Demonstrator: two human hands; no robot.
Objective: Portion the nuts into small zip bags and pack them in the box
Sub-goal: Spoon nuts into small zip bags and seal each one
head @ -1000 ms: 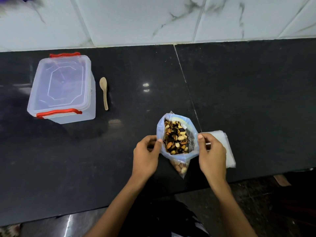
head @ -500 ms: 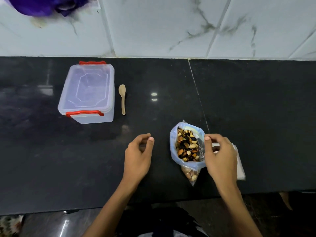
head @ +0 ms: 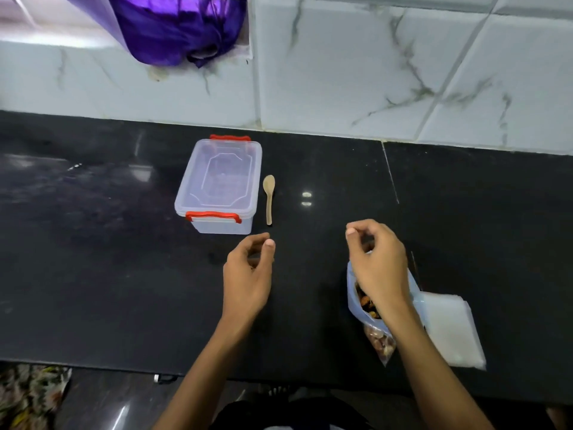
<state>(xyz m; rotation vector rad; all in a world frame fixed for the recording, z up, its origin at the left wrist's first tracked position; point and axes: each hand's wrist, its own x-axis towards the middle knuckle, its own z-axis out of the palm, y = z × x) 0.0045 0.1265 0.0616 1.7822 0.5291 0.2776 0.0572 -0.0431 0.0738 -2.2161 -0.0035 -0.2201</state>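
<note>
A clear zip bag of mixed nuts (head: pixel 354 294) stands open on the black counter (head: pixel 93 274) at the right, mostly hidden by my right hand (head: pixel 379 265). That hand hovers over the bag's mouth with loosely curled fingers and nothing visible in them. My left hand (head: pixel 248 274) floats above the counter's middle, fingers curled apart and holding nothing. A clear plastic box (head: pixel 220 184) with red clips and its lid on sits at the back. Just right of the box lies a small wooden spoon (head: pixel 269 197). A stack of empty small zip bags (head: pixel 449 330) lies right of the nut bag.
A white marbled tile wall (head: pixel 341 72) runs along the back of the counter. A purple cloth (head: pixel 179 29) hangs at the top left. The counter's front edge is close to my body, with dark floor below.
Both hands have let go of the nut bag's rim. My left hand moved left toward the box, my right hand rose over the bag. The camera tilted up, showing more wall.
</note>
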